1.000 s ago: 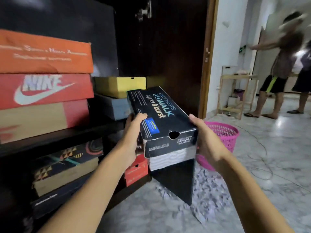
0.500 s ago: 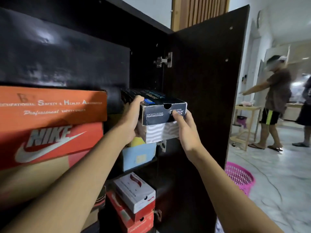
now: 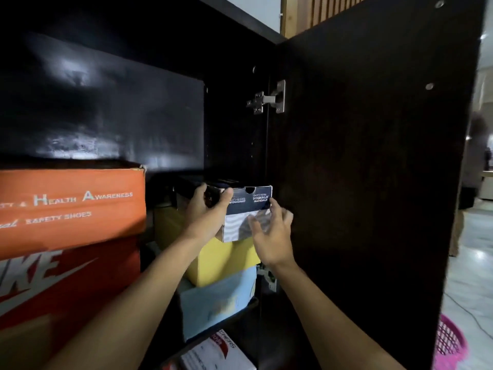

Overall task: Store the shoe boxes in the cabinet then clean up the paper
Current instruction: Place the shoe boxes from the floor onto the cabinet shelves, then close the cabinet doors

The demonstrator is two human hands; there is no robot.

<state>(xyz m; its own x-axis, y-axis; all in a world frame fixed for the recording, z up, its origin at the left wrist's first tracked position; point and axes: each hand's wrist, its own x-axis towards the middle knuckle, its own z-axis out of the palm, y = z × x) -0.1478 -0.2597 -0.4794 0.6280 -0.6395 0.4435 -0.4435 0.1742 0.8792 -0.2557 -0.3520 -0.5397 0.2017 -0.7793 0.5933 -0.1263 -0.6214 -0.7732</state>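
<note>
A dark wooden cabinet [image 3: 120, 102] fills the view, its door [image 3: 373, 182] swung open to the right on a metal hinge [image 3: 268, 100]. A strip of pale marble floor [image 3: 474, 263] and part of a pink basket [image 3: 450, 345] show past the door's edge.

Inside, the black Skechers box [image 3: 249, 201], with a black lid over a grey-white wavy base, sits on the upper shelf stack. It rests on a yellow box [image 3: 226, 260], which lies on a light blue box [image 3: 216, 303]. The left hand [image 3: 205, 214] has a closed grip on the box's near left corner, with the thumb across the front of the lid and the fingers wrapped along the side. The right hand [image 3: 272, 236] is at the box's front end with a loose, spread grip that holds nothing. Its fingertips seem to touch the lower front face, though blur makes the contact uncertain.

To the left, an orange safety-shoes box [image 3: 72, 206] sits on a red Nike box [image 3: 66, 276]. A white box [image 3: 216, 356] lies on the shelf below.
</note>
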